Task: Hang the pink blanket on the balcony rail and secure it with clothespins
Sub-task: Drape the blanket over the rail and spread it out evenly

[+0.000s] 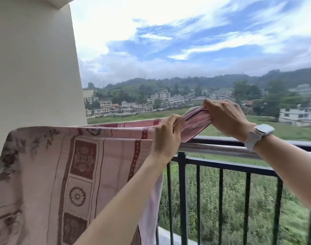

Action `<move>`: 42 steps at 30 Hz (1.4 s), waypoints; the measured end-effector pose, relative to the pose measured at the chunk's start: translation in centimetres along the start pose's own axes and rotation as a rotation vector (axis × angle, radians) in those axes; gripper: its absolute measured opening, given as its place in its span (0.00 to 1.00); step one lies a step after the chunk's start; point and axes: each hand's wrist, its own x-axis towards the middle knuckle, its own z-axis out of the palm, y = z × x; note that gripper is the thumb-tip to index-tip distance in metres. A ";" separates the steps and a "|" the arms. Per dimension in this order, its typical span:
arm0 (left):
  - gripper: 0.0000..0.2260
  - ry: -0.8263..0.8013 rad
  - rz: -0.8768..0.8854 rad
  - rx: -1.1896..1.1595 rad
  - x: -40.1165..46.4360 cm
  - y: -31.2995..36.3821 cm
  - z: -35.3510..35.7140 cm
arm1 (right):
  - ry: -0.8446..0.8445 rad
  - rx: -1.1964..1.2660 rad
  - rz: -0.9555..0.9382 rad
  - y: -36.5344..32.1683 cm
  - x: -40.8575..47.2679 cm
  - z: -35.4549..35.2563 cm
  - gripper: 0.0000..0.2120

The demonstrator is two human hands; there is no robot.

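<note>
Two hands' grip — pink blanket (91,161) edge between.

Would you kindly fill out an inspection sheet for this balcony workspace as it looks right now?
Surface: balcony rail, dark metal, bare to the right.
Job's things: pink blanket draped at the left; no clothespins seen.
Clutter: nothing seen.
Hands: left hand and right hand both grip the blanket's bunched edge above the rail; white watch on the right wrist.
Cables: nothing seen.
Surroundings: white wall at left; field, houses and hills beyond.
</note>
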 end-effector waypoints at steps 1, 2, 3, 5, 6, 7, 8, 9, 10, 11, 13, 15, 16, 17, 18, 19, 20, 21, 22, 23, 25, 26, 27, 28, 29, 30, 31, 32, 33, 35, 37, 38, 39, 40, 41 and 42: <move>0.10 -0.058 -0.016 0.018 -0.6 0.3 1.0 | -0.093 0.006 0.042 0.5 -0.8 -0.5 0.04; 0.10 -0.120 -0.040 0.046 -1.2 0.4 1.8 | -0.243 0.037 0.077 0.9 -1.4 -0.8 0.05; 0.11 -0.176 -0.065 0.077 -2.0 0.4 2.2 | -0.416 0.100 0.097 0.9 -1.9 -1.2 0.06; 0.14 -0.242 -0.072 0.138 -3.3 0.3 2.1 | -0.686 0.280 0.132 0.4 -2.6 -2.1 0.14; 0.15 -0.248 -0.056 0.153 -3.8 0.2 1.8 | -0.729 0.364 0.141 -0.1 -2.8 -2.5 0.19; 0.16 -0.231 -0.039 0.148 -4.2 0.1 1.3 | -0.701 0.417 0.133 -0.7 -2.9 -2.8 0.23; 0.15 -0.198 -0.037 0.140 -4.4 -0.3 0.9 | -0.620 0.436 0.112 -1.5 -3.0 -3.0 0.24; 0.13 -0.153 -0.044 0.151 -4.6 -0.8 0.3 | -0.517 0.428 0.087 -2.5 -3.0 -2.9 0.22; 0.11 -0.101 -0.051 0.188 -4.8 -1.3 -0.3 | -0.417 0.397 0.067 -3.5 -3.2 -2.6 0.20; 0.10 -0.052 -0.058 0.240 -5.0 -2.0 -0.8 | -0.327 0.352 0.050 -4.4 -3.4 -2.1 0.19; 0.09 0.003 -0.087 0.333 -5.4 -3.6 -2.6 | -0.201 0.262 0.005 -6.7 -3.7 -0.3 0.17; 0.09 0.014 -0.107 0.412 -5.8 -5.6 -5.0 | -0.138 0.202 -0.057 -9.4 -3.8 2.0 0.17; 0.09 0.017 -0.112 0.450 -6.0 -6.7 -6.4 | -0.120 0.183 -0.085 -10.9 -3.6 3.1 0.17; 0.10 0.025 -0.118 0.483 -6.3 -7.8 -8.0 | -0.104 0.170 -0.110 -12.6 -3.3 4.3 0.17; 0.10 0.031 -0.131 0.511 -6.7 -8.9 -9.6 | -0.086 0.161 -0.133 -14.4 -2.9 5.4 0.16; 0.10 0.032 -0.149 0.538 -7.2 -10.1 -11.3 | -0.068 0.157 -0.154 -16.3 -2.4 6.6 0.16; 0.09 0.032 -0.173 0.561 -7.8 -11.3 -13.1 | -0.053 0.159 -0.172 -18.4 -1.8 7.7 0.16; 0.09 0.034 -0.200 0.582 -8.5 -12.6 -14.8 | -0.040 0.167 -0.185 -20.5 -1.2 8.7 0.16; 0.09 0.037 -0.225 0.602 -9.3 -13.9 -16.7 | -0.029 0.183 -0.193 -22.6 -0.5 9.8 0.15; 0.09 0.036 -0.247 0.625 -10.1 -15.2 -18.6 | -0.025 0.201 -0.201 -24.8 0.1 10.9 0.15; 0.10 0.021 -0.290 0.670 -11.8 -18.0 -22.6 | -0.016 0.227 -0.224 -28.9 1.4 13.3 0.15; 0.10 0.014 -0.310 0.691 -12.6 -19.4 -24.7 | -0.013 0.242 -0.234 -31.0 2.0 14.5 0.15; 0.10 0.010 -0.332 0.711 -13.5 -20.7 -26.7 | -0.014 0.262 -0.238 -33.0 2.5 15.7 0.15; 0.10 0.008 -0.355 0.729 -14.3 -22.1 -28.6 | -0.016 0.287 -0.239 -35.0 3.0 16.9 0.15; 0.10 0.009 -0.385 0.743 -15.1 -23.3 -30.5 | -0.021 0.312 -0.241 -36.9 3.5 18.0 0.14; 0.10 0.013 -0.419 0.753 -15.8 -24.5 -32.2 | -0.029 0.330 -0.249 -38.7 4.0 19.1 0.14; 0.11 0.017 -0.454 0.762 -16.4 -25.6 -33.8 | -0.039 0.341 -0.263 -40.4 4.6 20.1 0.14; 0.11 0.018 -0.490 0.771 -16.9 -26.8 -35.3 | -0.044 0.348 -0.280 -42.1 5.1 21.2 0.14; 0.11 0.018 -0.519 0.781 -17.3 -27.9 -36.8 | -0.042 0.354 -0.296 -43.6 5.6 22.2 0.13; 0.11 0.026 -0.557 0.797 -17.8 -30.4 -39.3 | -0.031 0.369 -0.315 -46.6 7.0 24.4 0.12; 0.11 0.038 -0.578 0.805 -17.8 -33.2 -41.5 | -0.015 0.388 -0.327 -49.5 8.7 26.6 0.12; 0.10 0.041 -0.582 0.805 -17.6 -34.6 -42.4 | -0.002 0.398 -0.338 -51.0 9.7 27.8 0.11; 0.10 0.044 -0.581 0.804 -17.4 -36.1 -43.2 | 0.011 0.408 -0.354 -52.4 10.7 29.1 0.11; 0.10 0.050 -0.578 0.803 -17.1 -37.7 -43.9 | 0.024 0.418 -0.375 -53.8 11.8 30.4 0.10; 0.11 0.057 -0.572 0.802 -16.7 -39.3 -44.6 | 0.036 0.426 -0.397 -55.2 13.0 31.8 0.10; 0.11 0.063 -0.563 0.803 -16.1 -41.0 -45.3 | 0.052 0.430 -0.416 -56.4 14.3 33.2 0.10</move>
